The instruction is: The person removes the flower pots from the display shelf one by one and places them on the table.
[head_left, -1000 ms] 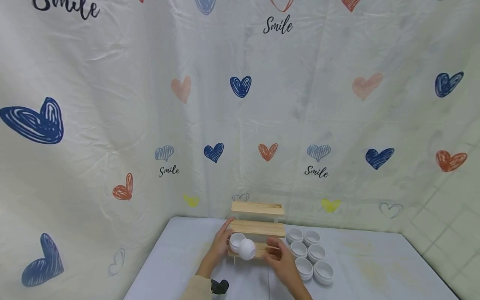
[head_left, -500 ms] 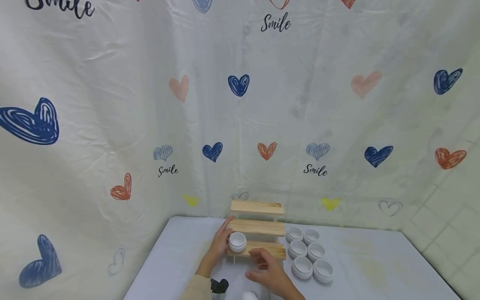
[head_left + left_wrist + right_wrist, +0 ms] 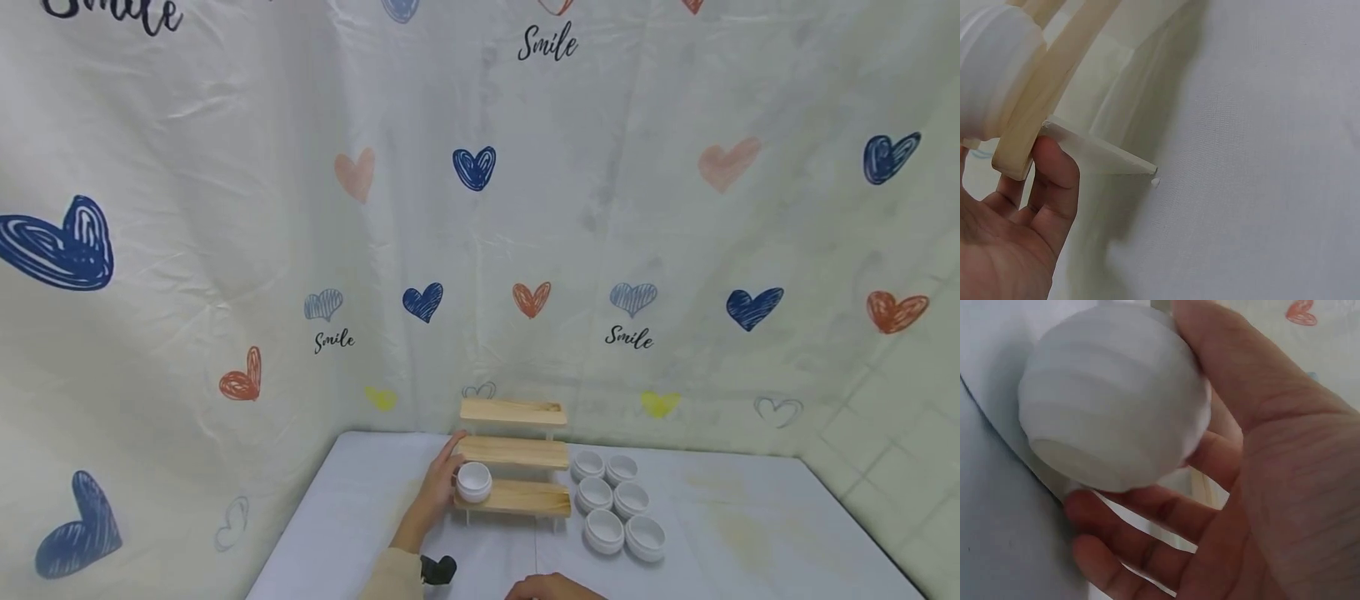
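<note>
A three-tier wooden display stand rests on the white table. My left hand grips the left end of its lowest board, with the thumb near a translucent leg. On that board, at the left, sits a small white bowl, close to my left fingers. My right hand is low at the table's front, mostly cut off in the head view. In the right wrist view it holds another white bowl with rippled sides, tilted, with the thumb and fingers around it.
Several more white bowls stand in two rows right of the stand. Behind the table hangs a pale curtain printed with hearts. A dark piece shows beside my left wrist.
The white bowl that was tipped in front of the lowest board dropped toward the table's front edge. My right hand moved down after it and now holds a bowl. My left hand stayed put.
</note>
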Tool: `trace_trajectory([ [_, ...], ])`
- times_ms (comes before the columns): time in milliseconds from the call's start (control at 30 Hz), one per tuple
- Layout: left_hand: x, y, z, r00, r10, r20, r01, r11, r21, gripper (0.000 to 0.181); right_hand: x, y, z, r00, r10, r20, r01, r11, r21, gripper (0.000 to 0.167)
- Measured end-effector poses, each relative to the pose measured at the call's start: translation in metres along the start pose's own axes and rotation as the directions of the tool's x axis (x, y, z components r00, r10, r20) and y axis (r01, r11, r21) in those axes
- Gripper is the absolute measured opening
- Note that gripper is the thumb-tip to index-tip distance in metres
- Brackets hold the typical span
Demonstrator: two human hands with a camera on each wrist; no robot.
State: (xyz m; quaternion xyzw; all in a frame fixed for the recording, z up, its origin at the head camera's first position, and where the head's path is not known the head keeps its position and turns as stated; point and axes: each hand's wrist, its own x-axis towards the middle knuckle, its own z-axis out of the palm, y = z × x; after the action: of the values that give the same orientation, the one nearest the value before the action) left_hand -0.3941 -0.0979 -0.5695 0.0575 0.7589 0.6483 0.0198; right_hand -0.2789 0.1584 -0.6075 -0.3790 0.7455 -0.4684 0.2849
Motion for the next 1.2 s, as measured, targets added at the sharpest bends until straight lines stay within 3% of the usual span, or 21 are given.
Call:
trace_trajectory([
  [133, -0.001, 0.001, 0.0, 1.0, -0.012, -0.007, 0.012, 1.0, -0.008, 0.053, -0.018, -0.045, 0.001, 0.998, 0.026, 0.05, -0.03, 0.996, 0.084, 0.026],
  [267, -0.002, 0.0, 0.001, 1.0, -0.014, -0.009, 0.014, 1.0, -0.005, 0.052, -0.017, 0.011, -0.011, 0.997, 0.01, 0.072, -0.02, 0.989, 0.144, 0.031],
  [367, -0.002, 0.0, 0.001, 1.0, -0.012, -0.006, 0.012, 1.0, 0.001, 0.052, -0.019, 0.056, -0.022, 1.0, 0.003, 0.028, -0.008, 0.983, 0.184, 0.035],
  [533, -0.002, 0.001, 0.0, 1.0, -0.001, -0.006, 0.001, 1.0, 0.014, 0.052, -0.043, 0.022, -0.031, 0.987, 0.044, -0.155, -0.004, 0.967, 0.253, 0.047],
  [633, -0.001, 0.0, -0.001, 1.0, 0.002, -0.004, -0.002, 1.0, 0.009, 0.052, -0.055, -0.01, -0.031, 0.952, 0.103, -0.287, -0.021, 0.96, 0.278, 0.052],
  [733, 0.0, -0.002, -0.001, 1.0, -0.006, -0.001, 0.006, 1.0, -0.001, 0.051, -0.063, -0.024, -0.031, 0.911, 0.161, -0.381, -0.032, 0.946, 0.322, 0.054],
  [833, 0.001, -0.002, -0.001, 1.0, -0.008, 0.001, 0.008, 1.0, -0.007, 0.051, -0.069, -0.025, -0.033, 0.875, 0.183, -0.448, -0.041, 0.951, 0.308, 0.055],
  [967, 0.002, -0.003, -0.002, 1.0, -0.004, 0.004, 0.004, 1.0, -0.007, 0.051, -0.075, -0.021, -0.035, 0.849, 0.174, -0.5, -0.041, 0.963, 0.265, 0.059],
  [1200, 0.001, -0.002, -0.002, 1.0, 0.004, 0.007, -0.004, 1.0, -0.006, 0.052, -0.084, -0.023, -0.037, 0.788, 0.24, -0.568, -0.12, 0.963, 0.241, 0.059],
])
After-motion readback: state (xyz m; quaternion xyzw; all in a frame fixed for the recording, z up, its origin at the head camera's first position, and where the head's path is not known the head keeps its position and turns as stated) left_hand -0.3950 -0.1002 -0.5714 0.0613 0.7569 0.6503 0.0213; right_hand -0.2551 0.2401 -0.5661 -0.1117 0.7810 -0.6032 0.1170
